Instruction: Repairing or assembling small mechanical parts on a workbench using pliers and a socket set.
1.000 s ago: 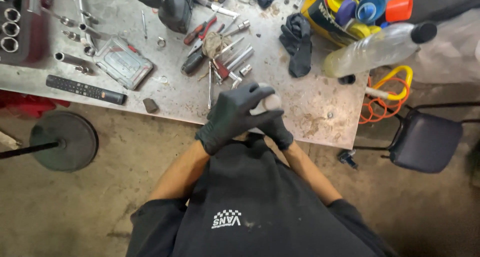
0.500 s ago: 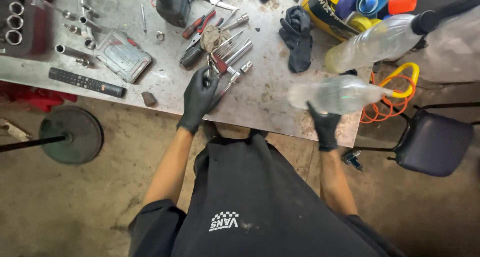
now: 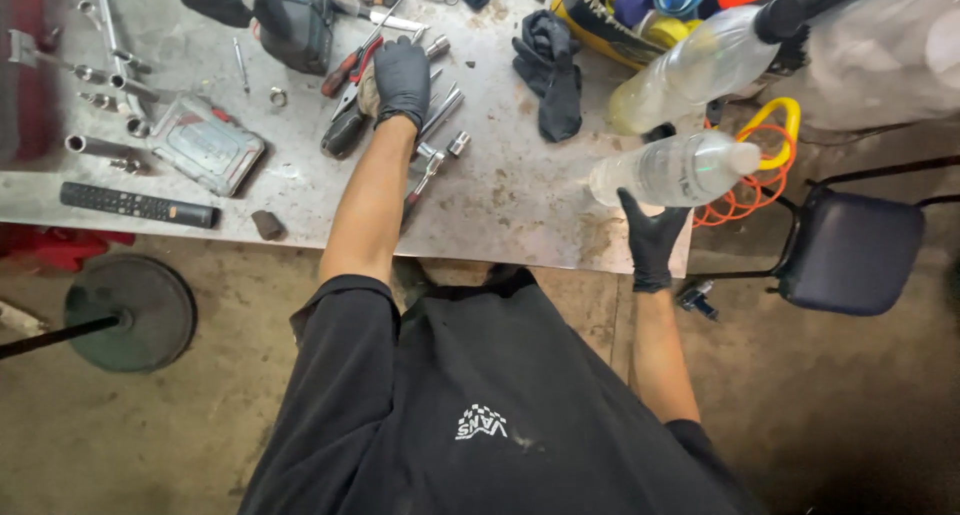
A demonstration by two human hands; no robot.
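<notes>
Head view looks down on your two black-gloved hands over a scuffed grey metal workbench (image 3: 520, 200). Your right hand (image 3: 652, 237) grips the base end of a clear plastic bottle with a white cap (image 3: 675, 170), fingers wrapped round it, holding it on its side at the near right corner of the bench, cap pointing right toward an orange coiled hose (image 3: 745, 190). Your left hand (image 3: 402, 75) reaches far across the bench and rests on a cluster of chrome sockets and wrenches (image 3: 440, 125) beside red-handled pliers (image 3: 350, 70); its fingers curl downward, but whether they have closed on a tool cannot be told.

The bottle looks light and thin-walled, likely to dent if you squeeze hard, and smooth enough to slip in a glove; a grip round the middle of its body should balance it better than the end. The steel tools will be stiff, heavier and possibly greasy. A black rag (image 3: 548, 75) lies between the two hands, farther back.
</notes>
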